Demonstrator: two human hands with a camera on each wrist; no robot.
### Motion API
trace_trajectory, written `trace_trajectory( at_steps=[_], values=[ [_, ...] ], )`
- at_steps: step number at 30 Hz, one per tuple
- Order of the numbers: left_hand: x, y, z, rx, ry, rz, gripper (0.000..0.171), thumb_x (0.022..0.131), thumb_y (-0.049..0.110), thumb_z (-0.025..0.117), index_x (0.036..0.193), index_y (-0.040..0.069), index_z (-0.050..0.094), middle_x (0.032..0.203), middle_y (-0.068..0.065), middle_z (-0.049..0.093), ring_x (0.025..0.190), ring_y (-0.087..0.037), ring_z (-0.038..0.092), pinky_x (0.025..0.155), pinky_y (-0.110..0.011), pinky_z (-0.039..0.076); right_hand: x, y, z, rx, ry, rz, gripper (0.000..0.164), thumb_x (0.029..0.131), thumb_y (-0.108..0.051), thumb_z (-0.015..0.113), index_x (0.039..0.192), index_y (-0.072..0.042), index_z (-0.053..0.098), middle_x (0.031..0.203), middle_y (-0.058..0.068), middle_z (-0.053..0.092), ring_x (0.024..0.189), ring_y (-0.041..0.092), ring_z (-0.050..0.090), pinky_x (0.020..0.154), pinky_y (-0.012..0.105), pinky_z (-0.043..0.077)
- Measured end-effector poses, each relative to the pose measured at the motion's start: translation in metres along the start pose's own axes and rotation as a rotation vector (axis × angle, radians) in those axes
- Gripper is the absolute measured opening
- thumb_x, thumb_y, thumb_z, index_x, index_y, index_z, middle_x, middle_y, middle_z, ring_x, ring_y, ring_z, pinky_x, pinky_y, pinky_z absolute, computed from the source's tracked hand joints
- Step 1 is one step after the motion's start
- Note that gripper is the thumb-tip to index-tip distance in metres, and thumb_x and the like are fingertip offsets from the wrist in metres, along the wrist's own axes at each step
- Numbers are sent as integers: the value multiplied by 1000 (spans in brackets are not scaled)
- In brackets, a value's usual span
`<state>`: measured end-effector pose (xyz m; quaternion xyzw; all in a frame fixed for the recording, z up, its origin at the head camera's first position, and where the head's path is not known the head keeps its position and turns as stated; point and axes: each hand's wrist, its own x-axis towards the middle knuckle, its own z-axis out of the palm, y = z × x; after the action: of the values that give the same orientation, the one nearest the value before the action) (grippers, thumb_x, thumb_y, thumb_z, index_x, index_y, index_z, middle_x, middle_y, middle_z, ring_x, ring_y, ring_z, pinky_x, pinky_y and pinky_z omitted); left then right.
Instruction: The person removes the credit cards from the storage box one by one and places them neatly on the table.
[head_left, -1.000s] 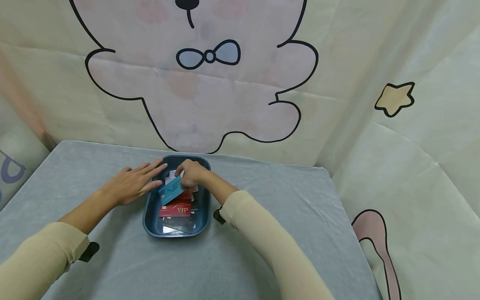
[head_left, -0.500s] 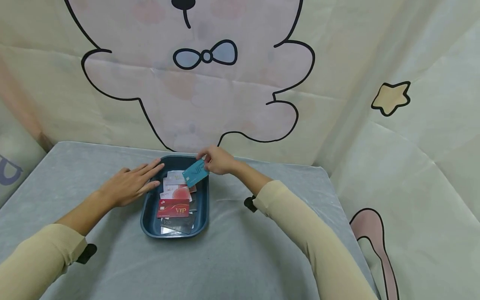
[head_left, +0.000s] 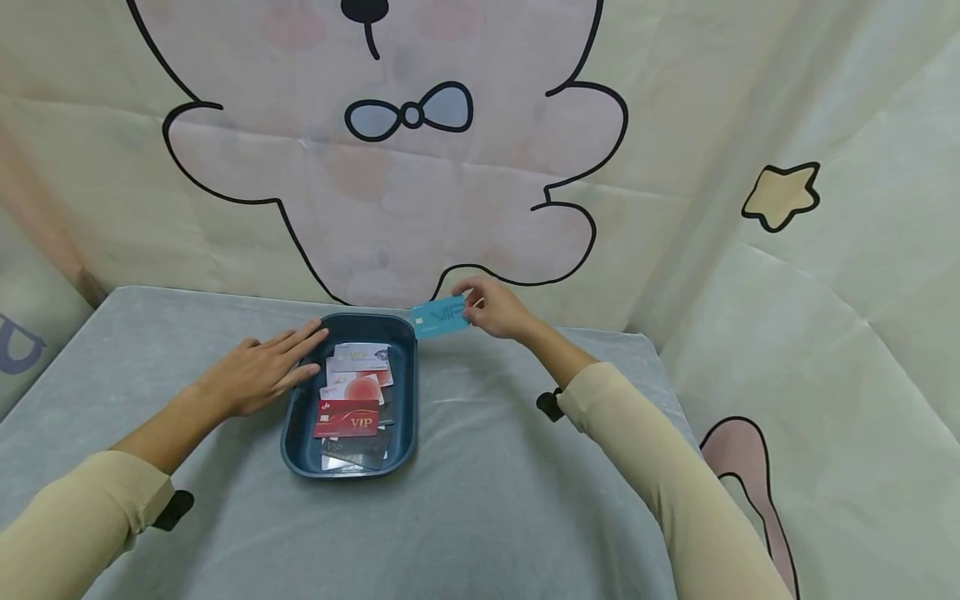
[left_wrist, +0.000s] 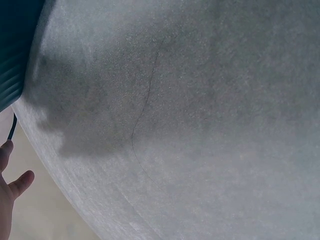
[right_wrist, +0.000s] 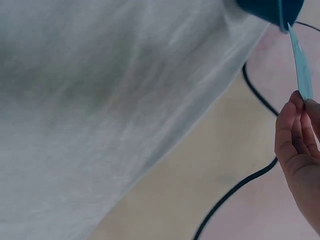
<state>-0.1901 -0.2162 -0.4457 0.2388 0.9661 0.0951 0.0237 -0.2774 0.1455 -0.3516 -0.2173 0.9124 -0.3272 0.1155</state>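
Note:
A blue VIP card [head_left: 438, 317] is pinched by its right end in my right hand [head_left: 497, 308], up past the far right corner of the tray. The right wrist view shows the card [right_wrist: 301, 67] nearly edge-on between thumb and fingers. My left hand [head_left: 258, 373] lies with straight fingers over the left rim of the dark blue tray [head_left: 406, 400]. Inside the tray, several cards overlap in a column: a white VIP card [head_left: 360, 357] at the far end, a white card with a pink circle [head_left: 352, 389], a red VIP card [head_left: 347, 418] and a dark grey VIP card [head_left: 358, 448] nearest.
A light grey-blue cloth [head_left: 480, 500] covers the table under the tray. Close behind the table's far edge hangs a cream curtain [head_left: 675, 108] with cartoon drawings, and another stands at the right side.
My right hand has lifted the blue VIP card out from over the tray, away and to the right, baring the cards beneath. My left hand has stayed at the rim.

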Motion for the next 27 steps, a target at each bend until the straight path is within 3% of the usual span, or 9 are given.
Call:
trace_trajectory(
  at_steps=[8,15,22,27],
  values=[
    [1,-2,2,6,-5,0,68,102,46,47,157,10,29,162,-19,24,138,-47,39,100,-71,36,-3,36,7,91,35,33,34,96,7,55,130,5,59,96,18,65,85,32,68,73,34,56],
    [0,-3,2,11,3,12,68,102,46,48,157,10,29,162,-19,24,137,-46,40,99,-70,38,1,66,27,131,63,132,36,95,8,54,131,6,59,90,18,65,86,37,68,70,32,54],
    [-2,-2,4,0,0,10,68,102,45,48,157,10,29,162,-19,23,138,-46,40,100,-69,38,4,85,42,2,72,174,34,93,7,56,126,6,62,90,16,66,78,25,62,62,27,46],
    [-1,-1,2,-7,2,2,68,102,45,47,157,11,28,163,-18,23,138,-46,39,100,-70,36,6,88,47,-75,72,223,36,94,5,57,129,4,62,101,17,67,86,24,60,68,31,49]
  ],
)
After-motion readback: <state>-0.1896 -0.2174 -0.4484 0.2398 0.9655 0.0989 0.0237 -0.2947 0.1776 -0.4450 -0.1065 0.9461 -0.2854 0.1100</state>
